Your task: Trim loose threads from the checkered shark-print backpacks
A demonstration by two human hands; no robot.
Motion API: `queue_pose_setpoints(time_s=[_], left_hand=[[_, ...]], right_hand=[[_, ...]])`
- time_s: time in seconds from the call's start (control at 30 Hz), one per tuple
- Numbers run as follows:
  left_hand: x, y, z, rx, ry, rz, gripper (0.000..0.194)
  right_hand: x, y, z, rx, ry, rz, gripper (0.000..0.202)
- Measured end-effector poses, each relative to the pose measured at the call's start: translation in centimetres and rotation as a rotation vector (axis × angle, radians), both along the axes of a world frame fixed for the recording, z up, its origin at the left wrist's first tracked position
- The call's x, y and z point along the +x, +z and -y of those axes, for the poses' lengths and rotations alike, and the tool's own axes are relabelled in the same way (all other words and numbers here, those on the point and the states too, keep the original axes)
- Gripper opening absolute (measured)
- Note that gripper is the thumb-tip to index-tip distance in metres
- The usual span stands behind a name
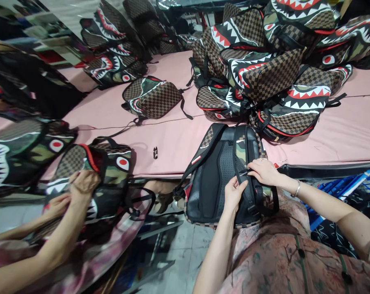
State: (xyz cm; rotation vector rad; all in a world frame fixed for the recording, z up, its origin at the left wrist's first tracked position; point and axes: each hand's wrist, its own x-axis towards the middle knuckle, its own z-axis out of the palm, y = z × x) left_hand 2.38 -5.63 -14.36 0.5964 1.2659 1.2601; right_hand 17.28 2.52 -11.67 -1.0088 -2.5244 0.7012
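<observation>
A checkered backpack (212,179) lies with its black padded back facing up, partly over the edge of the pink table and against my body. My left hand (234,192) pinches the edge of its right-hand shoulder strap (241,151). Just to the right, my right hand (263,170) has its fingers closed on a small dark tool, perhaps snips, whose tip reaches the strap beside my left fingertips. The other shoulder strap (205,149) runs loose along the left side of the bag.
Several shark-mouth backpacks (264,77) are piled behind on the pink table (172,143). One checkered bag (157,98) lies apart, near a small dark object (155,153). At left, another person's hands (83,183) work on a camouflage bag. A blue crate (368,183) stands at right.
</observation>
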Motion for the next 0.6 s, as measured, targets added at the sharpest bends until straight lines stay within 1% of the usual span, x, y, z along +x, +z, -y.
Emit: queue_pose_setpoints(time_s=[0.13, 0.2, 0.23, 0.3, 0.37, 0.4, 0.43, 0.53, 0.57, 0.6], left_hand=[[-0.1, -0.1, 0.1, -0.008, -0.027, 0.047, 0.042], [-0.1, -0.1, 0.1, -0.018, -0.016, 0.024, 0.041], [-0.1, -0.2, 0.1, -0.018, -0.003, 0.011, 0.045], [0.0, -0.2, 0.1, -0.001, 0.03, -0.021, 0.059], [0.0, -0.2, 0.0, 0.031, 0.048, -0.099, 0.071], [0.0, -0.2, 0.0, 0.046, 0.051, -0.17, 0.069], [-0.1, -0.2, -0.1, 0.058, 0.052, -0.265, 0.061], [-0.5, -0.4, -0.4, 0.066, 0.085, -0.599, 0.024], [-0.7, -0.5, -0.5, 0.071, 0.113, -0.676, 0.018], [-0.8, -0.6, -0.7, 0.078, 0.144, -0.72, 0.016]], right_hand=[[-0.4, -0.6, -0.6, -0.534, -0.075, -0.513, 0.041], [-0.8, -0.7, -0.9, -0.689, -0.131, -0.7, 0.043], [-1.0, -0.8, -0.9, -0.722, -0.158, -0.743, 0.044], [-1.1, -1.3, -1.0, -0.702, -0.266, -0.742, 0.043], [-1.1, -2.2, -0.7, -0.646, -0.376, -0.641, 0.041], [-1.0, -2.8, -0.5, -0.638, -0.383, -0.567, 0.04], [-1.0, -3.2, -0.2, -0.647, -0.359, -0.494, 0.04], [-1.2, -4.1, 0.8, -0.701, -0.239, -0.364, 0.039], [-1.3, -4.0, 1.0, -0.703, -0.232, -0.36, 0.038], [-1.2, -3.8, 1.2, -0.685, -0.248, -0.36, 0.036]])
